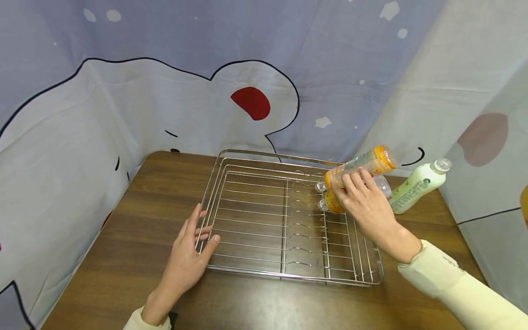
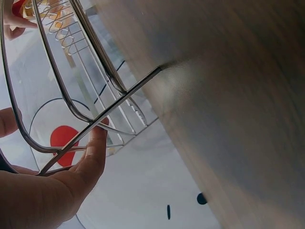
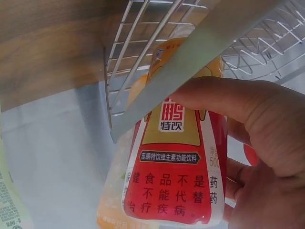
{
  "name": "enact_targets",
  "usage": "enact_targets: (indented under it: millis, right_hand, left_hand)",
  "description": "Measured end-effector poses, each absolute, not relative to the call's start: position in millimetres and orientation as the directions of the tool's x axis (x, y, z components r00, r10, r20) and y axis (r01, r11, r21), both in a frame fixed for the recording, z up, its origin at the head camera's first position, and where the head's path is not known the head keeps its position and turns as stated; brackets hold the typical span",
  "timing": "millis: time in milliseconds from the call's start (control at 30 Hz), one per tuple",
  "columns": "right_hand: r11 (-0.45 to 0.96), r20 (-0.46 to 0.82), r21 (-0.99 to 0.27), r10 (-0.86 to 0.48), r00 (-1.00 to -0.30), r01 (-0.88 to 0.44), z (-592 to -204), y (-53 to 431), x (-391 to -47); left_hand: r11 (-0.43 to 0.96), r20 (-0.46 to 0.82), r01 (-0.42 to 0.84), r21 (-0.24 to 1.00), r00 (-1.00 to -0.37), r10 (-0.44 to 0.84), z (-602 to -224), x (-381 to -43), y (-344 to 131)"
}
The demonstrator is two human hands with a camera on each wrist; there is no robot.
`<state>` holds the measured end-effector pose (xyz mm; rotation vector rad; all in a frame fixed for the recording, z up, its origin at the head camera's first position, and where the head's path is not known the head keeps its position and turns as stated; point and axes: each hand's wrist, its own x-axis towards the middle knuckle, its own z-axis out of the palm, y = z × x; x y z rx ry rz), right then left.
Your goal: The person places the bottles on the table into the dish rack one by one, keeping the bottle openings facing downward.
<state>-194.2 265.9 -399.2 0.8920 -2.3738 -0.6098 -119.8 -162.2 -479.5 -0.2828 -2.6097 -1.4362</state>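
Note:
My right hand [image 1: 368, 207] holds a yellow-and-red drink bottle [image 3: 171, 152], the thumb across its label in the right wrist view. This bottle lies tilted at the right side of a wire rack [image 1: 284, 220], its clear neck pointing left. Just behind it, a clear bottle with orange bands [image 1: 356, 165] leans the same way, close to my right fingers. On the rack's left rim, my left hand [image 1: 187, 256] grips the wire, thumb inside and fingers around the side. In the left wrist view, rack wires [image 2: 90, 121] cross in front of a finger.
A pale green bottle [image 1: 420, 185] stands to the right, beyond the rack. Under everything is a brown wooden table [image 1: 144, 220]. A printed curtain [image 1: 185, 105] hangs along the back and sides of the table.

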Motion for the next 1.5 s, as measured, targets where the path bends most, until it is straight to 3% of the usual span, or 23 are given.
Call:
enact_targets:
  millis: [367,767,967,1167,1500]
  right_hand:
    - [0.712,0.333,0.524,-0.677,-0.657,-0.468,-390.8,264.0,-181.7]
    - [0.820,0.544,0.239,-0.557,-0.627,-0.520,-374.0,266.9,-142.1]
    - [0.866,0.644,0.083,-0.424,-0.637,-0.493,-374.5,267.9,-125.7]
    - [0.883,0.665,0.020,-0.361,-0.654,-0.468,-377.5,272.7,-119.6]
    - [0.872,0.756,-0.121,-0.229,-0.613,-0.474,-390.9,280.3,-121.2]
  left_hand:
    - [0.528,0.242,0.254,0.810,-0.966,0.094,-478.4,-119.3,-162.2]
    - [0.535,0.229,0.246,0.808,-0.968,0.100,-478.2,-120.4,-162.0]
    - [0.535,0.245,0.264,0.802,-0.964,0.108,-477.9,-120.2,-162.1]
    - [0.538,0.244,0.260,0.801,-0.964,0.103,-478.4,-121.0,-162.2]
    - [0.542,0.255,0.274,0.794,-0.960,0.112,-479.5,-121.2,-162.9]
